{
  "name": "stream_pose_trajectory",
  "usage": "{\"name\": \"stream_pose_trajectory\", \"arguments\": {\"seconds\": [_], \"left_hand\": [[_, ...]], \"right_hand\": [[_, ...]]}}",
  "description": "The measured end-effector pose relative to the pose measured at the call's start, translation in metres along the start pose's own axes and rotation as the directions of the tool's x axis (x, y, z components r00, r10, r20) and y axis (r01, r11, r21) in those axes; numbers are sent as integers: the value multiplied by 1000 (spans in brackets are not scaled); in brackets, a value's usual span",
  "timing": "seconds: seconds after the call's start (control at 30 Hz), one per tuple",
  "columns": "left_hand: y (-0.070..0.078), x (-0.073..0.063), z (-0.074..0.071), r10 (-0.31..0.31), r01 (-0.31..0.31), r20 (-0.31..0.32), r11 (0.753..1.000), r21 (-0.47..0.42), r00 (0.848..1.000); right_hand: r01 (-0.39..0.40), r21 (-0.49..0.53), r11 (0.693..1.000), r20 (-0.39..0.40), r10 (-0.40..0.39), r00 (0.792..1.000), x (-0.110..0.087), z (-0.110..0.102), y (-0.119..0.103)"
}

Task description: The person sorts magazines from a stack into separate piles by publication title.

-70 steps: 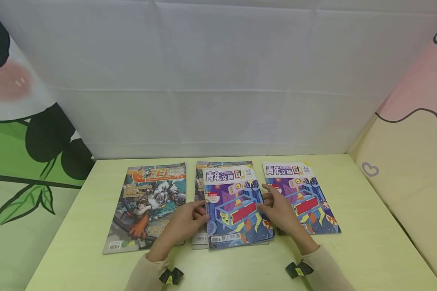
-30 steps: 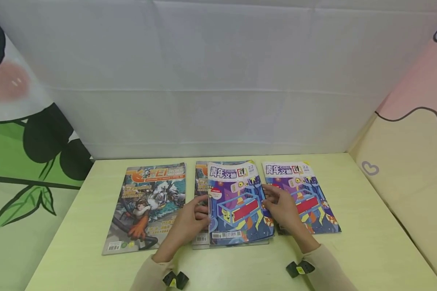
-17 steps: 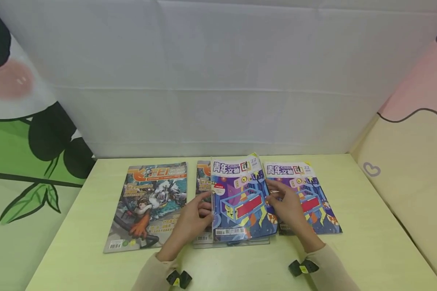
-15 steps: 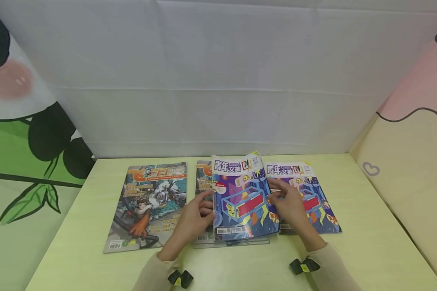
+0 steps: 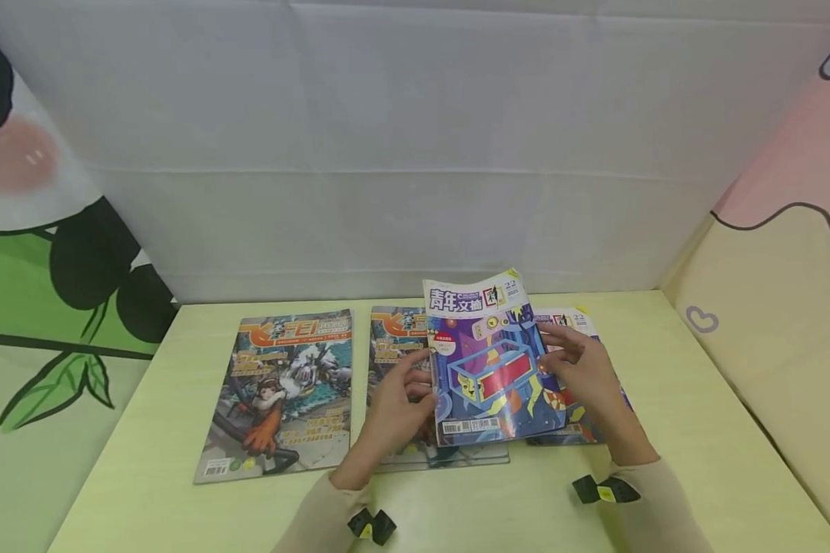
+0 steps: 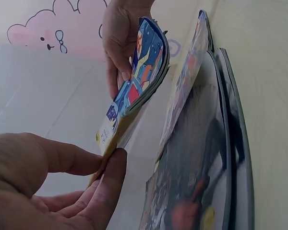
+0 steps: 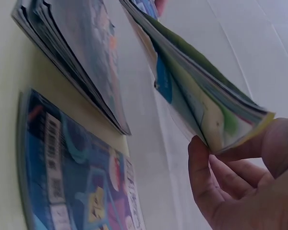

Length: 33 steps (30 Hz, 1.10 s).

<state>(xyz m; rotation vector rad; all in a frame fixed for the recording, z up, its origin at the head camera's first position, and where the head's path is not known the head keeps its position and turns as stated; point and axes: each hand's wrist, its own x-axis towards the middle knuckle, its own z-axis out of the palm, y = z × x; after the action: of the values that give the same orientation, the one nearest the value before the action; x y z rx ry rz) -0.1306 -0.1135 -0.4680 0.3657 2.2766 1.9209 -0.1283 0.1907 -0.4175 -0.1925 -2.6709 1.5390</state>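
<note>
Between both hands, a purple-and-blue magazine [image 5: 491, 369] is held up off the table, its top edge tipped away. My left hand [image 5: 404, 399] pinches its left edge between thumb and fingers, as the left wrist view shows on the magazine's spine [image 6: 116, 132]. The opposite edge is pinched by my right hand [image 5: 581, 369]; in the right wrist view the page edges [image 7: 206, 81] fan slightly apart there. Beneath it lies a grey comic-cover magazine [image 5: 394, 338], partly covered, with another under it. A matching purple magazine [image 5: 574, 319] lies flat at the right, half hidden by my right hand.
Another grey comic-cover magazine [image 5: 283, 392] lies flat at the left of the pale yellow table [image 5: 692, 399]. Behind the table hangs a white cloth [image 5: 415, 153]. Painted panels stand at both sides, the right one [image 5: 768, 322] along the table's edge.
Both hands have lifted the purple magazine from the middle pile and carried it to the right. More of the grey magazine below now shows, and the right-hand purple magazine is more covered.
</note>
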Motion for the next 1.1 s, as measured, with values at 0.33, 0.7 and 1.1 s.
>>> {"name": "stream_pose_trajectory", "arguments": {"seconds": [0.33,0.7,1.1], "left_hand": [[14,11,31,43,-41,18,997,-59,999],[17,16,70,32,-21,54,981,-191,998],[10,19,97,-88,119,104,926,-358,991]], "right_hand": [[-15,10,1000,0,15,1000,5,-41,5],[67,113,991,69,-76,995,6,-87,32],[73,246,967,159,-115,981,11,-108,60]]}}
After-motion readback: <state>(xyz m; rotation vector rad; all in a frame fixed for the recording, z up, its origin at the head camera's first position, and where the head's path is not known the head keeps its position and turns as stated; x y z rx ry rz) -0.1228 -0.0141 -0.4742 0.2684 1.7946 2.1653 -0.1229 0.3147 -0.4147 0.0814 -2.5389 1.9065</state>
